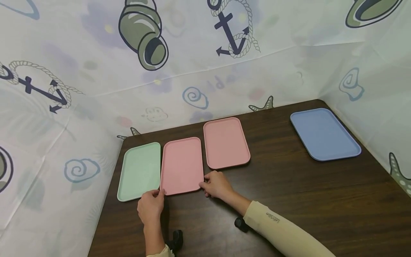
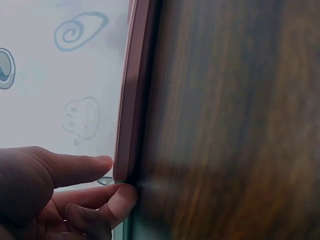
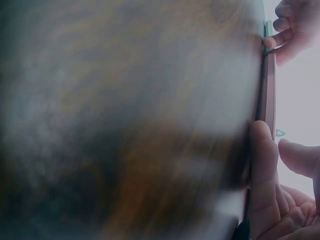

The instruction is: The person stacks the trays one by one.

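A pink tray (image 1: 182,166) lies between a green tray (image 1: 139,171) on its left and a second pink tray (image 1: 226,142) on its right. At its near left corner my left hand (image 1: 151,207) pinches the rim, close beside the green tray. My right hand (image 1: 218,185) holds the near right corner between thumb and fingers. In the left wrist view the left thumb (image 2: 82,169) meets the pink rim (image 2: 131,100) from the upper side. The right wrist view has the right index finger (image 3: 263,165) along the tray's outer edge, with the thumb opposite.
A blue tray (image 1: 325,134) lies at the far right of the dark wooden table (image 1: 289,192), near its right edge. A patterned white cloth (image 1: 192,46) hangs behind and at both sides. Dark wrist straps or mounts (image 1: 240,224) show under the forearms.
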Available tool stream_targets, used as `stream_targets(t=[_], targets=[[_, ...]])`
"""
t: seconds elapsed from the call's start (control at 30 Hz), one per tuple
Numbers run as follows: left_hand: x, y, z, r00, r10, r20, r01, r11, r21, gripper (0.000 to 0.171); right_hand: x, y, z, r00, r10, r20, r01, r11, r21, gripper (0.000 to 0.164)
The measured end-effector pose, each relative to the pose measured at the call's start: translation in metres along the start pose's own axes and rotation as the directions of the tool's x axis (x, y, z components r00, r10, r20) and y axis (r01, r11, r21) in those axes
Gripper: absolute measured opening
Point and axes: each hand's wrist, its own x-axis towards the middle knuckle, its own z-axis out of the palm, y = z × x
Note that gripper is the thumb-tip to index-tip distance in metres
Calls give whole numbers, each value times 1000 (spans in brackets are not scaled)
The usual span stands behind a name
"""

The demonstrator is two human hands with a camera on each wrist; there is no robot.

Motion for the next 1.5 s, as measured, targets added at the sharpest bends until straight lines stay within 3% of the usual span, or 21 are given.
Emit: stream_targets(t=[0.13,0.4,0.63,0.9,1.17,1.4,1.5], targets=[[1,1,1,1000,1,1,-1,1000,-7,32,1,-1,1,1000,9,-10,-9,1000,-5,25],[0,-1,2,1000,-5,23,5,1000,-22,32,-1,1,1,998,55,-6,-54,995,78,35],[0,-11,-1,997,35,63,-32,998,-45,31,-3,1,-3,997,79,8,-80,992,100,27],[-3,-12,-7,979,31,202,-4,991,-131,30,-5,1,-11,995,89,39,-94,982,165,20],[-6,-13,-7,948,74,309,33,945,-325,34,-6,-1,-19,994,99,52,-108,972,209,13],[-6,-20,-11,911,85,404,136,862,-489,38,-7,-3,-23,992,112,57,-123,960,252,10],[-10,-22,-13,903,100,419,154,834,-530,38,-9,-4,-25,991,115,65,-129,949,288,10]])
